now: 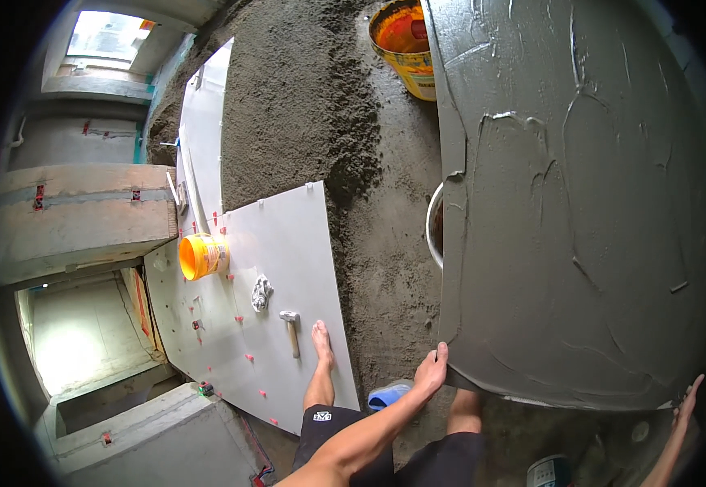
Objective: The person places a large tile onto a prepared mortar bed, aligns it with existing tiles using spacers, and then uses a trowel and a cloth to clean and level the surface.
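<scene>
A large tile (564, 243), its upward face coated in wet grey adhesive with ridges and smears, fills the right side. My left hand (431, 370) grips its near left corner, thumb up along the edge, the other fingers mostly hidden. At the near right corner my right hand (685, 403) holds the tile's edge with a digit pointing up; its remaining fingers are hard to see. My bare foot (322, 344) rests on pale laid tiles (296, 235) at left, beside a hammer (290, 331) with a wooden handle.
Red tile spacers (238, 319), a crumpled cloth (261, 293) and a yellow bucket (204, 256) are on the laid tiles. Rough mortar (296, 97) covers the floor beyond. An orange-stained bucket (406, 49) stands by the coated tile's far left edge. A blue slipper (389, 395) lies near my legs.
</scene>
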Tool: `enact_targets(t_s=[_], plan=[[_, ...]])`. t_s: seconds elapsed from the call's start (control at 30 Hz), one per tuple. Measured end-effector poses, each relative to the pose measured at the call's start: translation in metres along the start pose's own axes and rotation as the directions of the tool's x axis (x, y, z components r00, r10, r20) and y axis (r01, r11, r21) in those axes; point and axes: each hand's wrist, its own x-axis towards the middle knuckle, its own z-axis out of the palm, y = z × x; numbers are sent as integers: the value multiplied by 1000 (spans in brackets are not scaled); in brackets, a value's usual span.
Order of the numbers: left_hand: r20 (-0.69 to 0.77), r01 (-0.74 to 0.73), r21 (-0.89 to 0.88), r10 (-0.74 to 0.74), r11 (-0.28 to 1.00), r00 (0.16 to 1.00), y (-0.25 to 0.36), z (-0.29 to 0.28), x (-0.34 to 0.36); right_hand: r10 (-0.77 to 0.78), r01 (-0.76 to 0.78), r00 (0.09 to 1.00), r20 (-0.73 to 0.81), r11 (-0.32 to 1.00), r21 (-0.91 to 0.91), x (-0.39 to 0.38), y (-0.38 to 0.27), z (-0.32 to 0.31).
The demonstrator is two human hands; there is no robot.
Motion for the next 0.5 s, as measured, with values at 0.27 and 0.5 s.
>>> enact_targets(t_s=[0.27, 0.5], plan=[[101, 29, -34, -26, 999, 995, -3, 26, 18, -38, 38, 999, -9, 997, 66, 10, -8, -41], [226, 1, -187, 42, 982, 973, -6, 43, 23, -628, 546, 725, -284, 775, -318, -45, -33, -102]])
